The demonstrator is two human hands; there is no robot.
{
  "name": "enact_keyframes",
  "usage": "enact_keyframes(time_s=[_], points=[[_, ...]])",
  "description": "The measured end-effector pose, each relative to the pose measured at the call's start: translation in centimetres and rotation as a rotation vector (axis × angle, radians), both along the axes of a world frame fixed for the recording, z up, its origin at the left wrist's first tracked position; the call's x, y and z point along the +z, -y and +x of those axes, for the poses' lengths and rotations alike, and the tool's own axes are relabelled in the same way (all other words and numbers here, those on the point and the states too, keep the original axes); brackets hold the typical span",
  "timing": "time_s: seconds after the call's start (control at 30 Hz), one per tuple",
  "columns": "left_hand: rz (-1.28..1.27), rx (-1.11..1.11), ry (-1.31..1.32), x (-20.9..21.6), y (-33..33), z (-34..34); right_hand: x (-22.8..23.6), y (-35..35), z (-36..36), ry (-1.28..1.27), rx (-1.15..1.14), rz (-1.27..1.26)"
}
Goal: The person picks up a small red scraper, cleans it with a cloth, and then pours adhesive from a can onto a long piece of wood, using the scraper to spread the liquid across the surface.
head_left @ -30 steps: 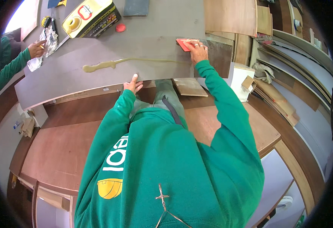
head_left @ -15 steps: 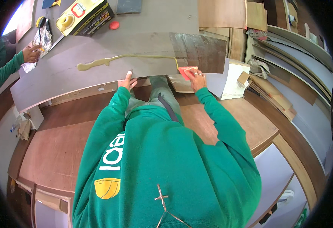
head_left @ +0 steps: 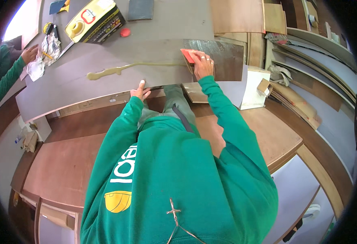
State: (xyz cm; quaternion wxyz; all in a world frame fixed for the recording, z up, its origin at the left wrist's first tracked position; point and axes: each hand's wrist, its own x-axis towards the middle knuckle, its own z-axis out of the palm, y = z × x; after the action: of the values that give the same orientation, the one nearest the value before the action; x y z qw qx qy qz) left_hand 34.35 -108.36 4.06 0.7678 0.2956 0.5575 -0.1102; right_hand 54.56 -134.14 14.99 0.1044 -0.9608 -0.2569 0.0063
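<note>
Across the far half of my view lies a long grey laminate sheet [head_left: 105,77], its near edge overhanging the brown wooden bench [head_left: 64,171]. On it runs a wavy line of yellowish glue [head_left: 121,70], stretching from left of centre toward the right. My right hand [head_left: 203,65] rests flat on the sheet at the right end of that line, fingers together and pressed over a small red plastic spreader [head_left: 187,55], whose corner shows just left of my fingertips. Right of the hand, the sheet surface looks darker and streaked. My left hand [head_left: 139,90] sits at the near edge of the sheet, fingers curled against the edge with the thumb on top; I cannot tell whether they grip underneath.

Far left, another person's hand [head_left: 30,53] in a green sleeve touches a crumpled white rag [head_left: 44,55]. Beyond the sheet stand a yellow rectangular glue can [head_left: 93,20] and a small red cap [head_left: 124,32] beside it. A white box [head_left: 253,91] sits near right of the sheet.
</note>
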Motion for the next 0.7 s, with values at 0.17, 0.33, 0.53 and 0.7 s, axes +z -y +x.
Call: enact_keyframes(time_s=[0.17, 0.33, 0.53, 0.7], points=[[0.034, -0.008, -0.108, 1.5, 0.5, 1.0, -3.0, -3.1, 2.1, 0.111, -0.017, -0.011], [-0.033, 0.028, 0.000, -0.1, -0.1, 0.0, -3.7, -4.4, 2.2, 0.103, 0.019, -0.067], [-0.019, 0.041, -0.018, 0.1, 0.0, 0.1, -3.2, -3.7, 2.4, 0.114, 0.059, -0.043], [0.011, 0.009, -0.084, 1.0, 0.2, 0.6, -3.0, -4.6, 3.1, 0.131, 0.053, -0.021]])
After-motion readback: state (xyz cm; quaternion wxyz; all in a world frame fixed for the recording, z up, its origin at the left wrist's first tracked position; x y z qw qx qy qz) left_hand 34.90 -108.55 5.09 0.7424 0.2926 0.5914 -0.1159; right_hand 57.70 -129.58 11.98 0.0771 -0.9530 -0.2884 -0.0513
